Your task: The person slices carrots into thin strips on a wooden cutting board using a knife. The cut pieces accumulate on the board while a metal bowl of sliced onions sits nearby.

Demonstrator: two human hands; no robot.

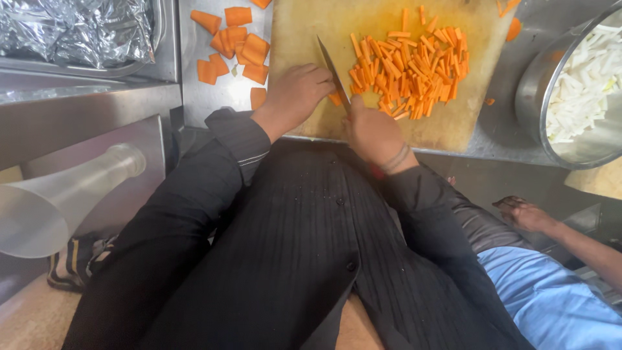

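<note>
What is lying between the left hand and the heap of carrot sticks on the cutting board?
In the head view, the knife blade stands between the left hand and the carrot sticks, with an uncut carrot piece beneath it.

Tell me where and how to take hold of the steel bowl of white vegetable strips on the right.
Grip the steel bowl by its near left rim, coming from the cutting board side, thumb over the lip. That curved rim is the only exposed edge; the rest runs out of frame. It looks full of white strips, so probably steady it with both hands.
</note>
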